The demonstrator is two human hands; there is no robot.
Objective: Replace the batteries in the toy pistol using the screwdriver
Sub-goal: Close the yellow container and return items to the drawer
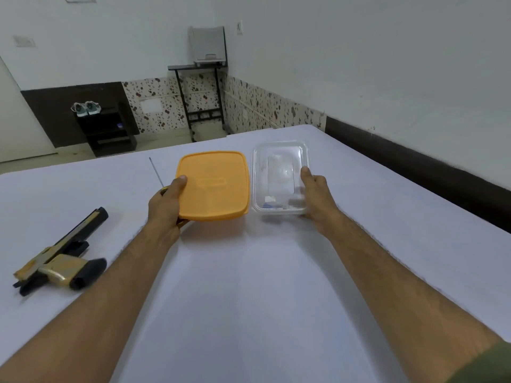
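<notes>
Head cam, looking down at a white worktop (pixel 249 286). The person's left hand (pixel 166 205) has its grip on the left edge of an orange lid (pixel 214 185), thumb on top, fingers tucked under. The lid looks slightly lifted at that side but can't tell for sure. The right hand (pixel 315 197) grasps the right side of a clear plastic container (pixel 279 175), thumb over the rim w/ the other fingers hidden behind the wall. Lid and container sit side by side, edges nearly touching.

Inside the container there's some small stuff near the front edge, something bluish and something grey, too blurry to say what it is.

The screwdriver (pixel 155 172) lies on the worktop just left of the lid. Its thin metal shaft points away from the person and the yellow/black handle is mostly hidden under the left hand, so can't tell if the hand touches it.

The toy pistol (pixel 59 258), gold and black, lies flat on the worktop at far left, well apart from both hands, barrel pointing away and to the right.

In the bg: a black shoe rack (pixel 107 131) w/ a pair of shoes (pixel 86 108) on top, and a small black stand (pixel 203 98) in the room corner.
</notes>
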